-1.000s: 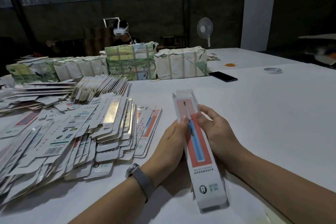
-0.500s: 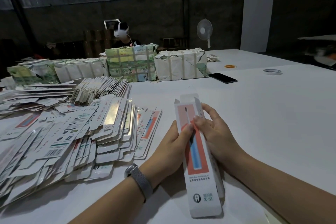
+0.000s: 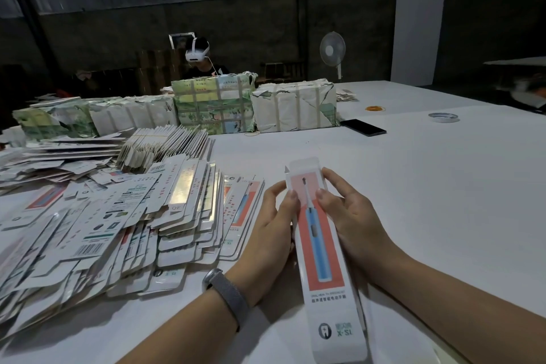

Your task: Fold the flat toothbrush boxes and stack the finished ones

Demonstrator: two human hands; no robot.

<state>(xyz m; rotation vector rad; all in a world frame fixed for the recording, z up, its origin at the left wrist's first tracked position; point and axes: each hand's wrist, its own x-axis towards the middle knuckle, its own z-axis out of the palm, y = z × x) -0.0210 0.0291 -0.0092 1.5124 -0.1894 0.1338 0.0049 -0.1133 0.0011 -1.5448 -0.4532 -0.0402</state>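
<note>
The white desk [image 3: 428,186] lies bare to the right of the hands, out to a roll of tape [image 3: 444,117], an orange ring [image 3: 374,108] and a black phone [image 3: 363,127] near its far side. To the left, a loose heap of flat printed toothbrush box blanks [image 3: 97,216] crowds close to the left hand [image 3: 270,233], with paper-wrapped, strapped bundles [image 3: 215,103] lined up behind it.

The long white toothbrush box with an orange panel and a blue brush picture [image 3: 322,251] runs lengthwise between both hands, near end toward the camera, far flap raised. The left hand grips its left edge, thumb on the printed face; a grey wristband [image 3: 227,295] sits on that forearm. The right hand [image 3: 354,227] grips the right edge, thumb on the face and fingers curled behind.

Compared with half a second ago, the box points straighter away and both thumbs sit higher, nearer the flap end.
</note>
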